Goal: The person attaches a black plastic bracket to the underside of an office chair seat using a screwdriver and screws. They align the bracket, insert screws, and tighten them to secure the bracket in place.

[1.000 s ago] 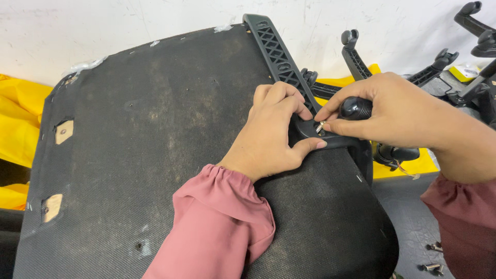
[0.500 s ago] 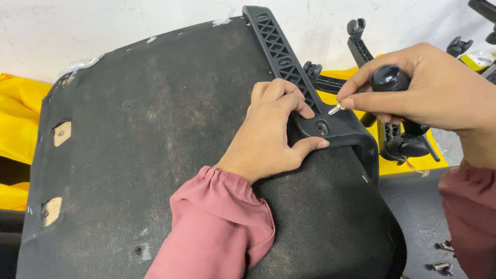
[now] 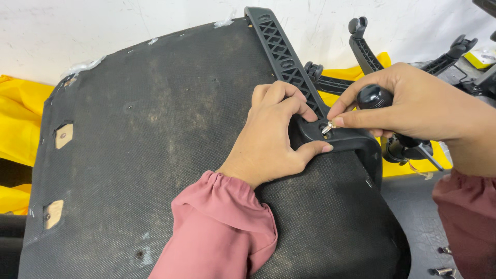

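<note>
I am pressing my left hand [image 3: 268,139] flat around the black armrest bracket [image 3: 336,137] on the upturned seat base [image 3: 155,155]. My right hand [image 3: 413,106] is pinching a small screw [image 3: 326,127] at the bracket's hole, palm closed on a black-handled screwdriver [image 3: 374,96]. Yellow wrapping [image 3: 20,119] is lying behind the seat.

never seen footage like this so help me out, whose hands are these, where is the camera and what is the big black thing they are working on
The camera sits on a person's head and looks down, so both hands are that person's own. The big black thing is the underside of a chair seat, covered in dusty fabric. The left hand presses a black plastic armrest bracket against the seat. The right hand pinches a small silver screw at a hole in the bracket while gripping a black tool handle. Behind lie yellow sheeting and a black chair base with casters. Loose screws lie on the floor at lower right.
</note>
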